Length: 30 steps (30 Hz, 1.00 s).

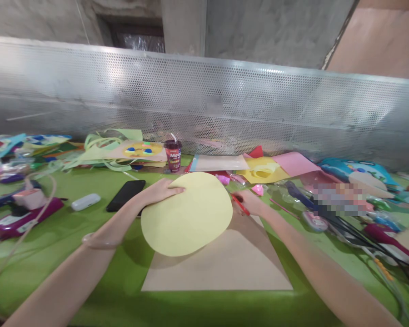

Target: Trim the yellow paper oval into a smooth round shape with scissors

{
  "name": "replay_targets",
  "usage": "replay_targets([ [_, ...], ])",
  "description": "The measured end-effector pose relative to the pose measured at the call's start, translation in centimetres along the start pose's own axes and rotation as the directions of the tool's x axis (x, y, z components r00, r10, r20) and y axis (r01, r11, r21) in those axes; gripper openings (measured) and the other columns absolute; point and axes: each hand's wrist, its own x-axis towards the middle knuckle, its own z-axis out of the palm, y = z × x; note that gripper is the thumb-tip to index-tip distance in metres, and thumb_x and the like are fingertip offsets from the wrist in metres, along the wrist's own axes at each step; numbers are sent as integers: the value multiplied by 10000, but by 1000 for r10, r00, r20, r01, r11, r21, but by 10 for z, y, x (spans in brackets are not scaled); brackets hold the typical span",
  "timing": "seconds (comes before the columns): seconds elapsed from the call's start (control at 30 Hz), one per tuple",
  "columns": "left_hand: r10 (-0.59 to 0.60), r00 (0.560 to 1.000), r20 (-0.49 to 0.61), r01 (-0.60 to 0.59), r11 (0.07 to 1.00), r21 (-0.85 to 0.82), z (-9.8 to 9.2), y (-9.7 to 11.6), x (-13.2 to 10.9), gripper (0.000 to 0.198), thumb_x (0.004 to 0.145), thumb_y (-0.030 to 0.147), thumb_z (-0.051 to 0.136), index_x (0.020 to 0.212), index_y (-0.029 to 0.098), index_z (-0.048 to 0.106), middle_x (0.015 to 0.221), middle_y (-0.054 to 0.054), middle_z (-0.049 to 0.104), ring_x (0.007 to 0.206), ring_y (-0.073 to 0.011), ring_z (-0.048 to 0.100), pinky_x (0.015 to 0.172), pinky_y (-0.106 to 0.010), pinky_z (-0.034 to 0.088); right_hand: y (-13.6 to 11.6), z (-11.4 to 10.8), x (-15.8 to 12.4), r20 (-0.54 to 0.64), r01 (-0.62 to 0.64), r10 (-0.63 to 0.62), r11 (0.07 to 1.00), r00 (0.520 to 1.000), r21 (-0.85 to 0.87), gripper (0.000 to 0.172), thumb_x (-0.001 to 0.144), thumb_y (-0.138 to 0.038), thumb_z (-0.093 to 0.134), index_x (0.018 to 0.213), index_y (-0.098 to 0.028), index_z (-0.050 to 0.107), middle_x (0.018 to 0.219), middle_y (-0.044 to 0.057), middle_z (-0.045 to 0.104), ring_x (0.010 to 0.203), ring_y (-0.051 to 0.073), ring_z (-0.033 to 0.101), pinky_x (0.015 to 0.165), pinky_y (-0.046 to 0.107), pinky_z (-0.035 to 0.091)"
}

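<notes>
My left hand [165,190] pinches the upper left edge of a pale yellow paper circle [187,215], thumb on top. The circle is tilted up above a beige paper sheet [221,272] that lies on the green tabletop. At the circle's right edge, my right hand [248,202] is closed round red-handled scissors [241,205]. Their blades are hidden, so I cannot tell whether they touch the paper. A black phone [126,195] lies beside my left forearm, partly covered by it.
A dark drink cup [173,156] with a straw stands behind the circle. Green paper strips [98,147] and a yellow face craft [141,149] lie back left. A white case [86,202] is left of the phone. Cables [347,227] cross the right side; a perforated metal panel [191,100] closes the back.
</notes>
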Motion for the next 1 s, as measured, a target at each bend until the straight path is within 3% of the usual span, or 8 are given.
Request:
replay_targets([
  [0.13, -17, 1000, 24, 17, 1000, -4, 0, 3, -2, 455, 681, 589, 519, 862, 187, 629, 843, -31, 679, 718, -225, 634, 572, -260, 484, -5, -1, -3, 35, 4, -6, 999, 999, 49, 217, 678, -49, 369, 516, -186, 416, 473, -5, 517, 465, 118, 465, 484, 239, 360],
  [0.4, -30, 999, 28, 30, 999, 15, 0, 3, -3, 461, 681, 602, 515, 842, 184, 622, 830, -33, 680, 721, -228, 635, 570, -257, 479, -7, -4, -2, 13, -8, 9, 999, 1000, -34, 205, 617, -8, 355, 525, -184, 405, 500, -3, 531, 472, 124, 468, 488, 245, 343],
  [0.57, -37, 998, 41, 37, 999, 12, 0, 2, -3, 465, 672, 612, 516, 843, 193, 623, 852, -34, 679, 732, -230, 635, 584, -262, 481, -12, -5, -5, 47, 1, -1, 1000, 999, -13, 201, 656, -46, 353, 524, -185, 412, 473, -4, 520, 463, 127, 470, 507, 255, 358],
  [0.87, -63, 998, -1, 63, 992, 107, -1, -4, -1, 519, 654, 639, 502, 879, 186, 621, 935, -65, 658, 824, -259, 615, 618, -277, 474, -3, -3, -1, 47, 11, -8, 997, 999, -74, 169, 642, -36, 375, 583, -180, 442, 564, 11, 562, 504, 122, 477, 500, 238, 344],
  [1.0, -59, 998, 35, 55, 993, 101, 0, -3, 0, 504, 649, 630, 506, 851, 185, 629, 891, -59, 666, 787, -257, 622, 608, -281, 474, -3, -1, -1, 71, 23, -21, 999, 997, -39, 153, 643, -55, 396, 568, -188, 403, 539, 1, 538, 491, 123, 456, 490, 242, 332],
])
